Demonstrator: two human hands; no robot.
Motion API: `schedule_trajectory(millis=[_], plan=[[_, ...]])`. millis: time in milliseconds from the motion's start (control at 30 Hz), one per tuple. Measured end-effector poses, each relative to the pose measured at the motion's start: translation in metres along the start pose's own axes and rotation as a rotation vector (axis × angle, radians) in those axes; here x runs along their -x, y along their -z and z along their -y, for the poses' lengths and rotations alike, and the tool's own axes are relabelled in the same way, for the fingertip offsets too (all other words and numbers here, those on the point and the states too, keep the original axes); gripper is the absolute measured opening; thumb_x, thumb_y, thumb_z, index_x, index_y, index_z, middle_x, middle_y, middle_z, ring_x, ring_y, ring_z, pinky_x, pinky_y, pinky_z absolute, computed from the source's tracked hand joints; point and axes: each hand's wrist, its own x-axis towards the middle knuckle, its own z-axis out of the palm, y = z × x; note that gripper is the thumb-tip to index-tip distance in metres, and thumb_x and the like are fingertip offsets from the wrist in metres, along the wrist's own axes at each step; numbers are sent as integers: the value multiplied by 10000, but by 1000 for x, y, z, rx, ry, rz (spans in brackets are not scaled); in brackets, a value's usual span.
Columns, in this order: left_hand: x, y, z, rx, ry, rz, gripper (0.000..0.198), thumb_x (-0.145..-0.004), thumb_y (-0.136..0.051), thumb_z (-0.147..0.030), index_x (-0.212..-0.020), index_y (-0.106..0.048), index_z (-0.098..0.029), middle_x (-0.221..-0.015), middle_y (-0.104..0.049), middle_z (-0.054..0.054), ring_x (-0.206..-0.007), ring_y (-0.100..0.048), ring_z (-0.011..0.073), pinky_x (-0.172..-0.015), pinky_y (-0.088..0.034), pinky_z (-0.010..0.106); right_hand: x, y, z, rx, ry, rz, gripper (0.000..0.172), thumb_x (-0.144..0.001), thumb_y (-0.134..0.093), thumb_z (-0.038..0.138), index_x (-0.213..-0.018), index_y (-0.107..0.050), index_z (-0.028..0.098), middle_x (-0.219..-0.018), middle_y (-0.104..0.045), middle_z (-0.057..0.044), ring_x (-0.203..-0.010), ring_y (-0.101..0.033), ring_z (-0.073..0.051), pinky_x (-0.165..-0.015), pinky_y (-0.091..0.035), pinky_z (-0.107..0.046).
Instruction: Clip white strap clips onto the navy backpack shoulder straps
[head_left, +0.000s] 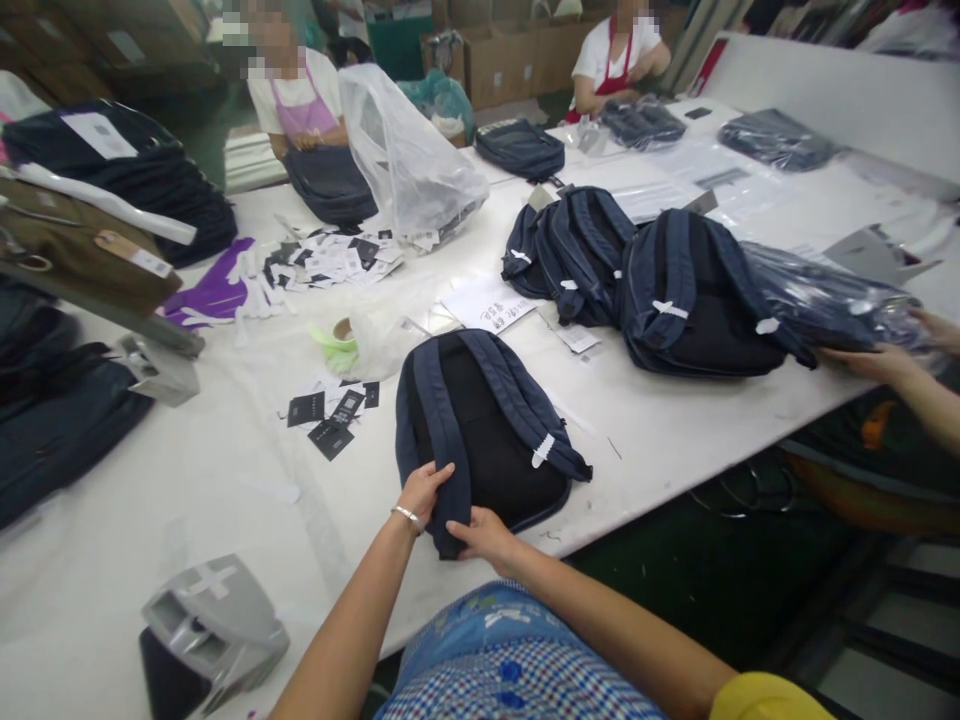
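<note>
A navy backpack [501, 455] lies strap side up on the white table in front of me. My left hand [424, 492] is closed on its left shoulder strap [442, 420], thumb on top. Lower down, near that strap's end, my right hand [487, 538] pinches the same strap from the right. A white toothed strip [542, 450] is wrapped round the other strap; none shows on the strap I hold, though my fingers cover part of it. Left of the backpack lie several black hang tags [330, 425].
Several strapped navy backpacks [690, 300] stand to the right, where a co-worker's hands [877, 365] touch a plastic-wrapped bag [825, 295]. A grey tape dispenser [217, 625] sits at lower left. Loose tags [337, 258] and a plastic bag [405, 150] lie farther back, near two people.
</note>
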Motion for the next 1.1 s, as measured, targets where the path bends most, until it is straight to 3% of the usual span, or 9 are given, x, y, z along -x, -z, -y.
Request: schedule_trajectory(millis=[200, 433, 600, 667, 733, 800, 867, 967, 1100], plan=[[30, 16, 17, -448, 39, -125, 385, -619, -759, -498, -688, -678, -127, -620, -667, 35, -569, -599, 150, -487, -424, 218, -12, 4, -29, 161, 86, 15, 460, -620, -736, 512, -848, -682, 116, -719, -687, -51, -635, -638, -179, -572, -481, -277], [23, 4, 27, 41, 2, -146, 384, -658, -779, -384, -909, -663, -116, -797, -709, 78, -656, -645, 160, -628, -526, 255, -17, 4, -20, 199, -19, 47, 412, -614, -745, 461, -825, -686, 113, -730, -686, -65, -630, -650, -196, -568, -513, -304], [3, -7, 25, 88, -11, -232, 311, -701, -762, -249, -964, -639, -135, -794, -718, 63, -676, -667, 156, -644, -548, 242, -6, 14, -4, 315, -96, 159, 288, -656, -727, 377, -827, -687, 149, -742, -684, -40, -632, -645, -178, -542, -497, -271], [1, -5, 25, 81, 8, -226, 274, -726, -740, -215, -967, -635, -140, -811, -722, 62, -696, -675, 154, -679, -555, 241, 4, 38, 21, 397, -54, 218, 253, -722, -665, 398, -798, -676, 157, -714, -680, -35, -613, -637, -169, -517, -481, -257], [1, -2, 24, 62, 38, -199, 263, -737, -731, -201, -973, -634, -139, -837, -725, 69, -717, -683, 158, -709, -560, 248, 12, 77, 59, 443, 116, 122, 284, -823, -537, 430, -823, -657, 172, -715, -679, -34, -620, -635, -158, -533, -477, -252], [2, 0, 23, 49, 59, -185, 275, -735, -733, -200, -984, -632, -138, -862, -726, 77, -744, -688, 171, -729, -566, 264, 14, 127, 103, 549, 395, -241, 312, -888, -437, 425, -874, -637, 187, -753, -674, -31, -666, -627, -144, -617, -477, -251], [3, 1, 22, 52, 64, -208, 294, -730, -738, -200, -997, -629, -141, -884, -727, 82, -771, -691, 182, -739, -571, 278, 6, 178, 139, 748, 528, -614, 282, -913, -399, 367, -934, -616, 188, -824, -666, -43, -769, -619, -156, -745, -463, -274], [3, 0, 23, 67, 59, -235, 346, -723, -747, -205, -1038, -617, -150, -945, -723, 90, -833, -688, 186, -776, -566, 287, -19, 233, 165, 1055, 406, -830, 195, -829, -547, 269, -986, -601, 167, -961, -640, -86, -896, -589, -194, -793, -432, -286], [10, -2, 17, 20, 22, -208, 396, -693, -769, -205, -1059, -628, -147, -1026, -708, 102, -924, -672, 193, -826, -543, 266, -46, 259, 163, 1111, 319, -792, 117, -727, -652, 209, -834, -618, 175, -914, -637, -88, -889, -580, -212, -738, -409, -285]])
